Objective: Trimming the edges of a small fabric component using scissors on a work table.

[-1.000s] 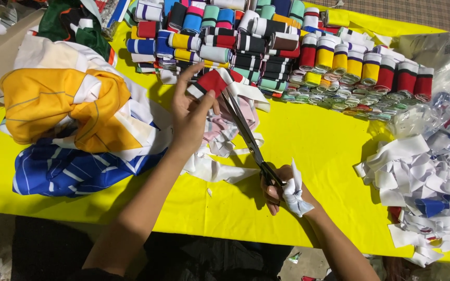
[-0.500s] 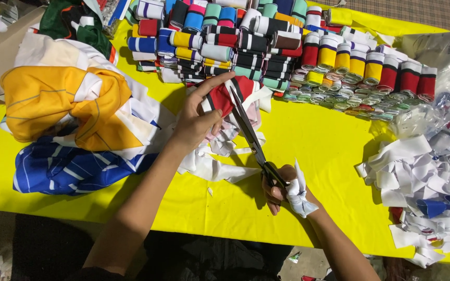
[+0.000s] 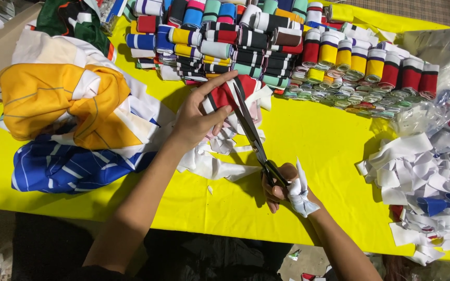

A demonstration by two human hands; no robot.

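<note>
Head view. The left hand (image 3: 199, 117) is closed around a red, black and white striped knit fabric strip (image 3: 224, 95), thumb on top, index finger extended toward 1 o'clock. The strip sits at frame centre, just below the stacked rolls. The right hand (image 3: 282, 187) is closed through the handles of long black-handled steel scissors (image 3: 251, 132); a white cloth wrap (image 3: 300, 195) covers part of that hand. The blades run from the handles toward 11 o'clock, with the tips touching the strip beside the left thumb.

A yellow table cover (image 3: 319, 140) bears everything. White fabric offcuts (image 3: 214, 164) lie directly under the left wrist, touching the strip's lower edge. Rows of multicoloured striped fabric rolls (image 3: 266, 39) fill the band from 11 to 2 o'clock, just beyond the left fingertips. A heap of orange, white and blue garments (image 3: 69, 119) occupies 9 o'clock, touching the left forearm. A pile of white cut fabric pieces (image 3: 423, 182) lies at 3 o'clock, well apart from the right hand.

Bare yellow surface lies between the scissors and the cut pile, and along the near table edge at 6 o'clock.
</note>
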